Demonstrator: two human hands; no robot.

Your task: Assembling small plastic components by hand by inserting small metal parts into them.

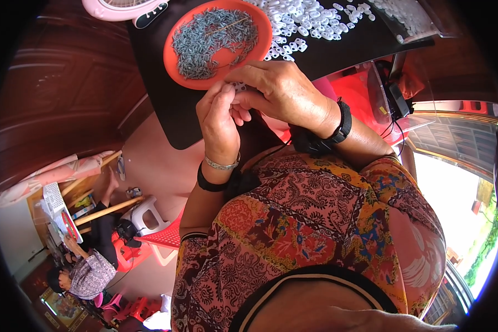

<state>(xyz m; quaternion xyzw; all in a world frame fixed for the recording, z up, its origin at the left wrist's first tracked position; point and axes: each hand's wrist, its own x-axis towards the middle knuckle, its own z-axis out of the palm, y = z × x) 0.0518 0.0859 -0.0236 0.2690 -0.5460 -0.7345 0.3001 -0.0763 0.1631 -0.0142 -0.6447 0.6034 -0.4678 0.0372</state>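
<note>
My left hand (221, 122) and my right hand (282, 91) meet just below the near rim of an orange-red dish (265, 27). Between them, small white plastic pieces with dark holes (239, 87) show in part, within the curled fingers and thumb of my right hand. The left fingers are bent and pressed against that spot; what they grip is hidden. Many small grey screws (205, 47) fill much of the dish, and a thin straw-coloured stick (228, 25) lies on them. Beyond the right hand, a heap of similar white two-holed plastic pieces (310, 22) spreads over the dark table (171, 119).
A clear plastic tray (420, 36) with more white pieces sits at the table's far right. A pink round object (113, 10) stands at the far left. Below the table at right is a red container (354, 94). Another person (94, 271) sits at the lower left, near a white stool (149, 216).
</note>
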